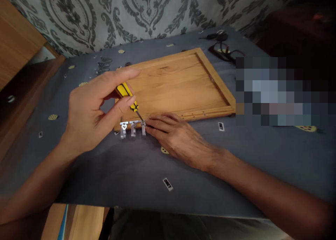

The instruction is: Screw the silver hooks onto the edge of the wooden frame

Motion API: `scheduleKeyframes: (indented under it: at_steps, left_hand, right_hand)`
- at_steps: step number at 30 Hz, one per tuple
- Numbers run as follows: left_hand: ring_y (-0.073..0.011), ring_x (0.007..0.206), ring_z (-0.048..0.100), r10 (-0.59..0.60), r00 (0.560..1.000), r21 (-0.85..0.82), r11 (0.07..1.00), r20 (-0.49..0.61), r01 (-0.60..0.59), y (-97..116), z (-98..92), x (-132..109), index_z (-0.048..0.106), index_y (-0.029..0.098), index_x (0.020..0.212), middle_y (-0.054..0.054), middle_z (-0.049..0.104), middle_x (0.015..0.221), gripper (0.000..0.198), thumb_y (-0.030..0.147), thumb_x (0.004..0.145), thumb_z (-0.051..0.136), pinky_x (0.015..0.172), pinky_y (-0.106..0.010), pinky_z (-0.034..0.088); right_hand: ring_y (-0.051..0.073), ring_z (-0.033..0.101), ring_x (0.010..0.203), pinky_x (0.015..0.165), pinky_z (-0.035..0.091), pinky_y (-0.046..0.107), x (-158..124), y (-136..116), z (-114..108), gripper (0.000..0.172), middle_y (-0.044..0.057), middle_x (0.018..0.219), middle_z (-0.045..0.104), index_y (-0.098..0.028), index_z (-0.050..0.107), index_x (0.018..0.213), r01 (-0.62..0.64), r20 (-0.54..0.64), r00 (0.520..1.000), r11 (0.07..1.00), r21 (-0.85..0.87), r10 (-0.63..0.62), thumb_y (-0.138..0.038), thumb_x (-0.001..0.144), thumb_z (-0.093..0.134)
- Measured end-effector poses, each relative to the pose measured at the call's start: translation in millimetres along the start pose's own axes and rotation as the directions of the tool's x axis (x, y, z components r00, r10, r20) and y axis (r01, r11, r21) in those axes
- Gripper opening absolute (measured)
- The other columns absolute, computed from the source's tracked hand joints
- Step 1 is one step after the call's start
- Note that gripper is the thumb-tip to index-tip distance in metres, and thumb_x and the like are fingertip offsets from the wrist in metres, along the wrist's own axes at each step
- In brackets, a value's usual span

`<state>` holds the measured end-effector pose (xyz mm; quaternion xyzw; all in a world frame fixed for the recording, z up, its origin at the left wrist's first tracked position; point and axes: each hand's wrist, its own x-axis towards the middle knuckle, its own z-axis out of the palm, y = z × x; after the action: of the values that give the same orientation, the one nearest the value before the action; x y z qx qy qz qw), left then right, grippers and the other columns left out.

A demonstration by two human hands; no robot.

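Observation:
My left hand [88,110] grips a small yellow-and-black screwdriver [124,90] by its handle between thumb and fingers. The tool slants down, its tip on the rightmost of three silver metal hooks [143,129] along the near edge of a framed wooden board [170,87]. Left of it sit the middle hook [133,128] and the leftmost hook [123,129]. The fingertips of my right hand [181,138] close against the rightmost hook and the board's edge; the exact grip is partly hidden. Small holes run along that edge, right of my right hand.
A blue-grey patterned cloth [126,177] covers the table. More loose hooks [103,64] lie behind my left hand. Eyeglasses [223,52] and a dark keylike object [217,35] lie at the back right. Wooden furniture [21,33] stands at left; a pixelated patch covers the right.

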<state>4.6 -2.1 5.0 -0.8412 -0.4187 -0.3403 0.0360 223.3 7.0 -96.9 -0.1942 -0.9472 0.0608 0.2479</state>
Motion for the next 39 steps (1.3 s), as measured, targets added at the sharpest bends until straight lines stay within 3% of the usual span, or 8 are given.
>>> scheduleKeyframes:
  at_steps: [6, 10, 16, 20, 24, 30, 39]
  left_hand:
    - [-0.0055, 0.081, 0.063, 0.055, 0.998, 0.031, 0.998, -0.038, -0.054, -1.0, 2.0, -0.1, 0.06, 0.021, 0.128, 0.001, 0.071, 0.105, 0.038, 0.025, 0.09, 0.066, 0.072, -0.018, 0.058]
    - [-0.0054, 0.088, 0.067, 0.022, 1.0, 0.066, 0.998, -0.02, -0.021, 0.4, -0.1, -0.3, 0.061, 0.021, 0.127, 0.002, 0.072, 0.112, 0.036, 0.024, 0.091, 0.066, 0.077, -0.017, 0.059]
    - [-0.0082, 0.087, 0.068, 0.05, 0.999, 0.027, 0.998, 0.003, -0.05, -1.5, -2.2, 0.5, 0.058, 0.023, 0.129, 0.003, 0.073, 0.101, 0.038, 0.023, 0.091, 0.064, 0.075, -0.023, 0.062]
    - [-0.0112, 0.091, 0.071, 0.025, 1.0, -0.022, 0.999, -0.004, -0.026, -4.1, -0.7, -1.1, 0.055, 0.022, 0.131, 0.0, 0.07, 0.11, 0.044, 0.028, 0.089, 0.068, 0.079, -0.027, 0.063]
    - [-0.0078, 0.084, 0.07, -0.005, 1.0, 0.016, 1.0, -0.009, 0.005, -1.8, 0.0, -1.6, 0.059, 0.023, 0.124, 0.003, 0.07, 0.105, 0.039, 0.033, 0.089, 0.069, 0.077, -0.024, 0.063]
    - [-0.0057, 0.077, 0.069, 0.022, 0.999, 0.047, 0.999, -0.031, -0.02, 1.0, 0.0, 1.1, 0.061, 0.024, 0.121, 0.006, 0.069, 0.099, 0.034, 0.03, 0.089, 0.069, 0.071, -0.021, 0.062]
    - [-0.0071, 0.086, 0.07, 0.007, 1.0, 0.026, 1.0, 0.012, -0.007, 0.5, -3.5, -0.2, 0.058, 0.025, 0.127, 0.005, 0.07, 0.11, 0.04, 0.024, 0.089, 0.069, 0.076, -0.023, 0.063]
  right_hand:
    - [0.028, 0.057, 0.128, 0.106, 0.046, 0.048, 0.7, 0.1, 0.4, 0.037, 0.014, 0.134, 0.066, -0.011, 0.063, 0.128, -0.006, 0.012, 1.0, 1.0, -0.006, 0.006, -0.007, 0.092, 0.053]
    - [0.029, 0.058, 0.127, 0.105, 0.047, 0.048, 0.8, 0.6, 1.0, 0.035, 0.016, 0.132, 0.067, -0.009, 0.063, 0.126, 0.004, 0.0, 1.0, 1.0, 0.001, -0.004, -0.007, 0.092, 0.053]
    - [0.029, 0.056, 0.129, 0.107, 0.045, 0.048, 0.1, 1.2, 1.2, 0.038, 0.016, 0.133, 0.066, -0.011, 0.063, 0.128, -0.007, 0.012, 1.0, 1.0, 0.023, 0.006, -0.007, 0.09, 0.056]
    - [0.03, 0.057, 0.128, 0.106, 0.046, 0.049, -0.2, 1.4, 1.1, 0.038, 0.016, 0.133, 0.066, -0.009, 0.063, 0.127, 0.002, 0.002, 1.0, 1.0, 0.008, -0.002, -0.007, 0.091, 0.055]
    - [0.029, 0.057, 0.128, 0.105, 0.046, 0.049, -0.2, 1.3, 0.3, 0.036, 0.016, 0.133, 0.067, -0.009, 0.063, 0.127, 0.006, 0.001, 1.0, 1.0, 0.001, -0.006, -0.007, 0.092, 0.054]
    - [0.03, 0.057, 0.128, 0.105, 0.047, 0.05, 0.0, 1.3, 0.8, 0.04, 0.018, 0.134, 0.066, -0.008, 0.061, 0.13, 0.015, 0.002, 1.0, 1.0, 0.004, -0.015, -0.006, 0.091, 0.055]
    - [0.03, 0.058, 0.127, 0.105, 0.047, 0.049, 0.0, 0.9, 0.4, 0.038, 0.017, 0.133, 0.066, -0.008, 0.062, 0.129, 0.011, 0.0, 1.0, 1.0, -0.001, -0.011, -0.007, 0.093, 0.051]
